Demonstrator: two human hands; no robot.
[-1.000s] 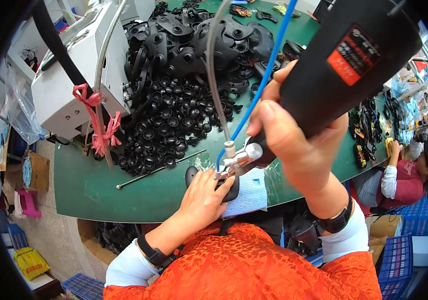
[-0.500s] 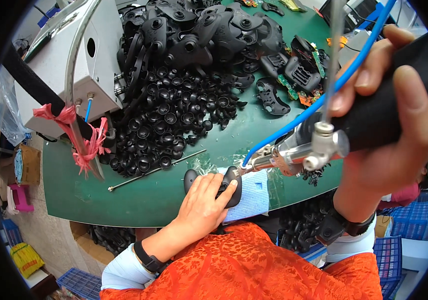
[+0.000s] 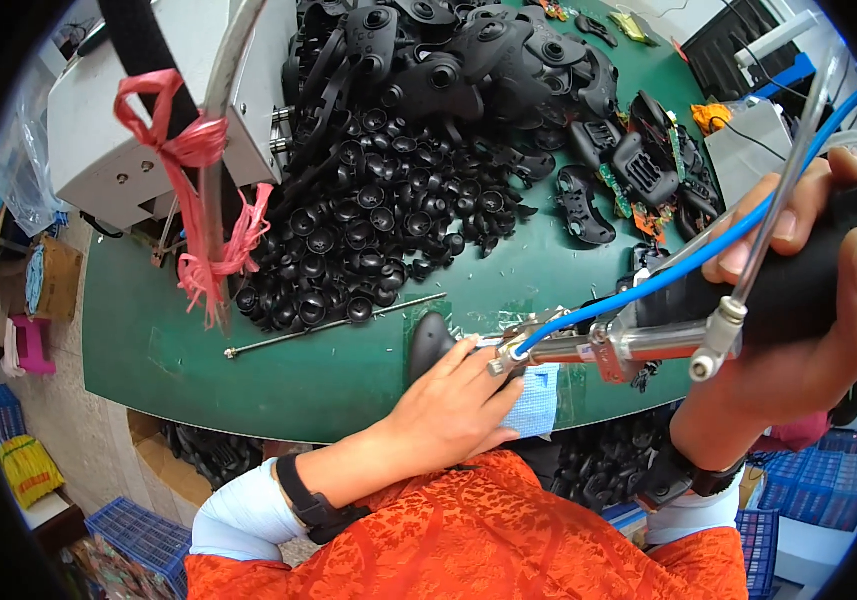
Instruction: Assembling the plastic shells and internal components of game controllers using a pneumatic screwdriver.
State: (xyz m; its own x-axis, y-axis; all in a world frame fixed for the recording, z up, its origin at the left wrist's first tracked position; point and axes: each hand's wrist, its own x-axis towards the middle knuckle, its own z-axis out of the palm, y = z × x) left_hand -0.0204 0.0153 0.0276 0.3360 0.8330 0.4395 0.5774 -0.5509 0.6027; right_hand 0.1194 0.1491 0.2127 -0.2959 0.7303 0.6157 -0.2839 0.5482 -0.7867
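Note:
A black game controller (image 3: 430, 342) lies near the table's front edge, partly on a folded blue cloth (image 3: 536, 402). My left hand (image 3: 448, 405) is closed over it, fingers pointing away from me and covering most of its body. On the right, my right hand (image 3: 788, 365) is wrapped around a powered screwdriver (image 3: 663, 343) with a black body and a metal nose. A blue hose (image 3: 648, 285) and a clear tube (image 3: 786, 195) run to the tool. Its nose points left and ends at my left fingers. They hide whether the tip touches the controller.
Black thumbstick caps (image 3: 358, 230) and controller shells (image 3: 468, 60) are heaped beyond my hands. A thin metal rod (image 3: 338, 325) lies in front of them. A white machine (image 3: 168, 120) stands at the left, near a hanging tube tied with pink string (image 3: 193, 145). Circuit boards (image 3: 648, 220) lie right.
The view has shifted, moving the table contents rightward. My left fingers now cover more of the controller. The screwdriver lies more level, its nose now beside those fingers.

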